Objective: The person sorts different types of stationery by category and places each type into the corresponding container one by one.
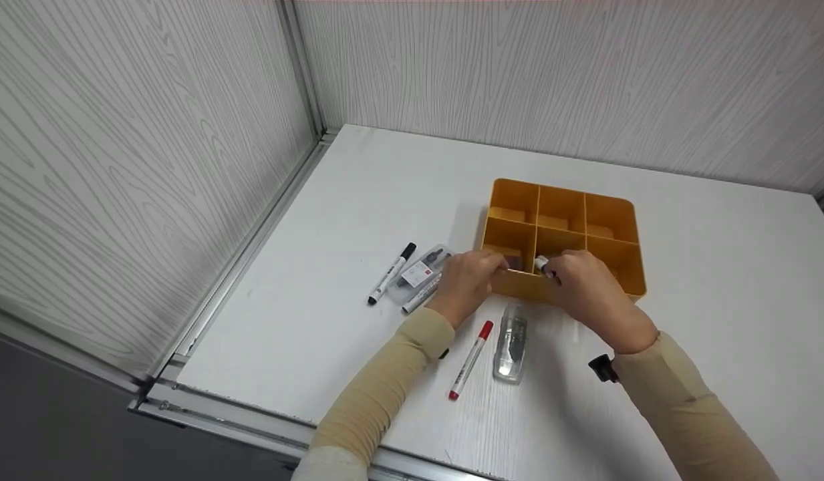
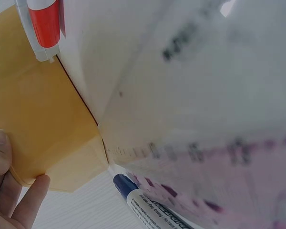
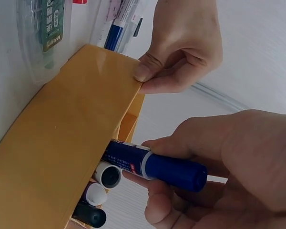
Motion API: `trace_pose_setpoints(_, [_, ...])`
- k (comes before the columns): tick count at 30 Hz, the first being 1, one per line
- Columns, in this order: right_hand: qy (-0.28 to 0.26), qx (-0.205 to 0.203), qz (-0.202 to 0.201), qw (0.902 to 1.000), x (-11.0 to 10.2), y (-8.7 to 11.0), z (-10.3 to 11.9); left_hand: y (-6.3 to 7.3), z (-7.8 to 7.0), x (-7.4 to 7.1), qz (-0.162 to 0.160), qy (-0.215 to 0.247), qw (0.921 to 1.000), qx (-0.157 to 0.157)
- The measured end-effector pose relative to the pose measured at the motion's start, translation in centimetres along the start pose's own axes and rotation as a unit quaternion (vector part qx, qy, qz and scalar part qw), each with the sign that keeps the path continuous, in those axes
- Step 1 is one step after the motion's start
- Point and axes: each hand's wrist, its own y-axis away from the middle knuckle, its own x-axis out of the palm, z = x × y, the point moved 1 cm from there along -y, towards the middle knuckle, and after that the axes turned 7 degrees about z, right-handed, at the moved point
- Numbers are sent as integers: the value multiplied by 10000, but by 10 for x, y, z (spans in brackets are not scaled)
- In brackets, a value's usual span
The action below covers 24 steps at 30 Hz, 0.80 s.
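A yellow-orange box [image 1: 518,286] with several compartments stands on the table. My left hand [image 1: 466,280] pinches the rim at its near left corner, the thumb on the outer wall in the right wrist view. My right hand [image 1: 589,294] is over the near side of the box. Between its thumb and fingers it holds a thick blue marker [image 3: 174,171], tilted with its lower end hidden inside a compartment. Beside that marker, a black-ended marker [image 3: 109,175], a white-ended one [image 3: 95,193] and a dark-capped one [image 3: 90,214] poke up from the box.
Left of the box lie a black-capped marker [image 1: 391,274], a clear flat case [image 1: 418,272] and another white marker [image 1: 420,295], partly behind my left hand. In front are a red marker [image 1: 470,361] and a clear narrow case [image 1: 510,344]. Panels wall the table's left and back.
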Motion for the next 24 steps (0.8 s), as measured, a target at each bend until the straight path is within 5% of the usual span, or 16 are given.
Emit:
trace_pose_setpoints(11, [105, 125, -156, 9997, 20, -9, -2, 0, 0, 2, 43, -67, 10000, -20])
trace_pose_setpoints(24, [709, -585, -504, 9945, 31, -2, -3, 0, 1, 4, -51, -63, 9999, 61])
